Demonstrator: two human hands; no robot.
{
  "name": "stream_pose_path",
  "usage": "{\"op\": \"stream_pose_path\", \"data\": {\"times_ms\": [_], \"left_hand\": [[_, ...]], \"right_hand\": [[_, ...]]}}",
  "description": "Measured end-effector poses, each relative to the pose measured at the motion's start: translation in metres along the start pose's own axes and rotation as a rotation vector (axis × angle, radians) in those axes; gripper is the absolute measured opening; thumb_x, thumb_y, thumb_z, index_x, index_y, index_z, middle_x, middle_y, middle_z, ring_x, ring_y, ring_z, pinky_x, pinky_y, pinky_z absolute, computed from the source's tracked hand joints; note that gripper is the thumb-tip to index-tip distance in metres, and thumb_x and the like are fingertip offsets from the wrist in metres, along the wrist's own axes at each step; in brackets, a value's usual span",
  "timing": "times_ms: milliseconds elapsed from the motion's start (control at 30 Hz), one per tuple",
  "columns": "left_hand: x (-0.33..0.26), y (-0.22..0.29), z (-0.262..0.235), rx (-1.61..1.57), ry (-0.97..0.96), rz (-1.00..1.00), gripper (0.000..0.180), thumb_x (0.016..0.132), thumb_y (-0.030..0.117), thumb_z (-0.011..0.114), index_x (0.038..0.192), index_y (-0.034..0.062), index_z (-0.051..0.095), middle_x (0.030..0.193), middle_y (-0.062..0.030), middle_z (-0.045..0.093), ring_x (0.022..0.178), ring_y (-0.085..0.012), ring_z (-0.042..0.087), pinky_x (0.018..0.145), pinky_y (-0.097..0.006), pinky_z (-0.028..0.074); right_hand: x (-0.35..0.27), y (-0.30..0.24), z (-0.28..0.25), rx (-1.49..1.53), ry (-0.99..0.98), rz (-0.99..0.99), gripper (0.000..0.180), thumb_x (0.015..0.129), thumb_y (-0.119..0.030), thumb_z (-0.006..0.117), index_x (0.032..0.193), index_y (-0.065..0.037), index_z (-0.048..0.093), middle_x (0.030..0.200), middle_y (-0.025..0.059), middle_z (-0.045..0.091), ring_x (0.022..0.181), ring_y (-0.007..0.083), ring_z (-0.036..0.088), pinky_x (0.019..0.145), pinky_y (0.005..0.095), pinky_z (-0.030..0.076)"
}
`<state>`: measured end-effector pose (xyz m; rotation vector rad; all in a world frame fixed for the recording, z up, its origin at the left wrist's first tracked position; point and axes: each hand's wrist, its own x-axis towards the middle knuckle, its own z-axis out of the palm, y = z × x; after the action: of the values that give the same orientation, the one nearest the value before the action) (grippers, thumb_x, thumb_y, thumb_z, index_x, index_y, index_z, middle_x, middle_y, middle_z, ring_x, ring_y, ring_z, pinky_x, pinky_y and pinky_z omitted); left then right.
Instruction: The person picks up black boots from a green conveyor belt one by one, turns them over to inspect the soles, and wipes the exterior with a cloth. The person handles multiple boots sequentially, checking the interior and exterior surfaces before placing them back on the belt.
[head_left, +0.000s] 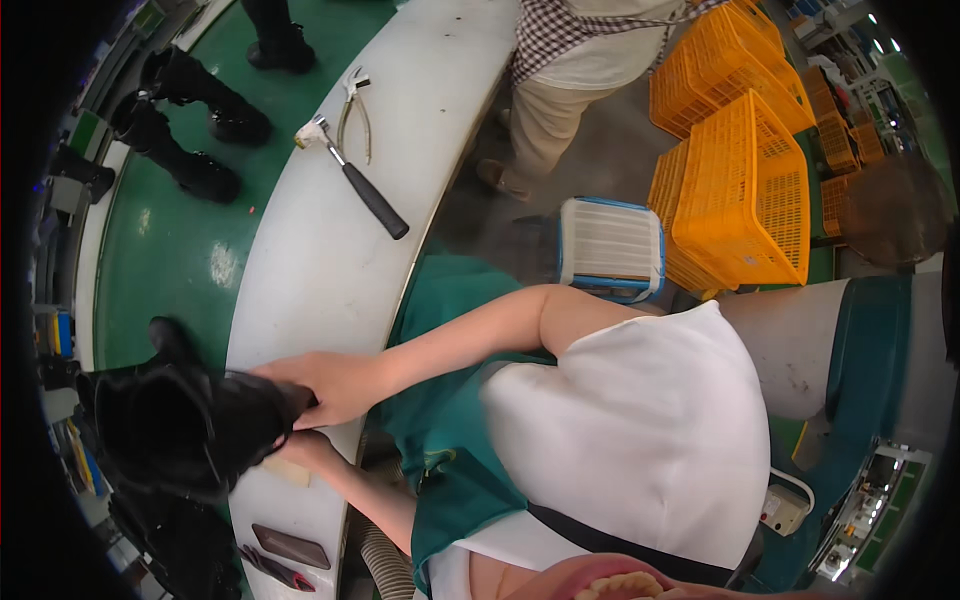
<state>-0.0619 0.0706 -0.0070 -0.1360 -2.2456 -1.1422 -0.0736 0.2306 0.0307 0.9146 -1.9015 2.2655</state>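
A black boot (235, 430) is held over the edge of the white bench, its shaft opening showing. My right hand (335, 385) is wrapped round the near end of the boot, its fingertips partly hidden behind it. My left hand (308, 448) grips the same end from just below, fingers also partly out of sight. A hammer (365, 190) with a black handle and a pair of pincers (354, 115) lie on the white bench (440, 75), beyond my right arm. Near my left arm lie a dark flat rectangular thing (291, 546) and a small black-and-red thing (277, 572).
Several black boots (180, 150) stand on a green surface (215, 260) beyond the bench. Another person (570, 80) in a checked apron stands by the bench's far end. Yellow crates (740, 200) and a blue-framed stool (612, 245) with a white top are at the right.
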Motion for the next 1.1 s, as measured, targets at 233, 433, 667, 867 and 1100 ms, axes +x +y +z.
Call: {"op": "stream_pose_path", "data": {"times_ms": [233,433,667,867,1100], "left_hand": [[-0.007,-0.008,-0.002,0.055,-0.011,-0.025,0.082,0.090,0.063,0.030,0.132,-0.0078,0.037,0.125,-0.0225,0.051,0.114,-0.0324,0.051,0.093,-0.040,0.041],[-0.004,-0.011,0.010,0.018,-0.025,-0.055,0.080,0.090,0.062,0.032,0.130,-0.0072,0.040,0.127,-0.0219,0.050,0.117,-0.0325,0.049,0.095,-0.040,0.039],[-0.010,-0.014,0.006,-0.039,0.002,-0.107,0.078,0.090,0.061,0.035,0.128,-0.0064,0.043,0.129,-0.0212,0.049,0.120,-0.0325,0.046,0.098,-0.040,0.036],[-0.014,-0.017,0.000,-0.104,0.001,-0.186,0.075,0.090,0.060,0.037,0.126,-0.0057,0.046,0.130,-0.0206,0.048,0.123,-0.0325,0.044,0.101,-0.040,0.033],[0.012,0.026,-0.001,0.091,0.014,0.047,0.060,0.096,0.041,0.029,0.135,-0.0033,0.038,0.139,-0.0202,0.039,0.131,-0.0389,0.034,0.111,-0.049,0.018]], "right_hand": [[-0.001,-0.003,0.007,0.045,-0.007,-0.083,0.064,0.083,-0.010,0.058,0.141,-0.005,0.033,0.140,0.0159,0.041,0.124,0.0329,0.044,0.101,0.0386,0.038],[-0.003,-0.002,0.009,-0.021,0.016,-0.086,0.067,0.083,-0.010,0.058,0.143,-0.007,0.029,0.144,0.0124,0.036,0.131,0.0303,0.037,0.105,0.0388,0.033],[0.006,-0.008,0.000,0.063,-0.088,0.017,0.069,0.082,-0.009,0.062,0.142,-0.006,0.029,0.141,0.0144,0.040,0.130,0.0295,0.039,0.105,0.0375,0.032],[0.005,-0.024,-0.004,-0.062,-0.102,0.257,0.058,0.077,-0.021,0.070,0.127,-0.004,0.046,0.118,0.0182,0.057,0.110,0.0328,0.055,0.092,0.0383,0.044],[0.007,-0.006,-0.015,-0.353,-0.137,0.166,0.044,0.087,-0.037,0.061,0.118,-0.005,0.057,0.117,0.0168,0.059,0.109,0.0299,0.056,0.092,0.0369,0.043]]}}
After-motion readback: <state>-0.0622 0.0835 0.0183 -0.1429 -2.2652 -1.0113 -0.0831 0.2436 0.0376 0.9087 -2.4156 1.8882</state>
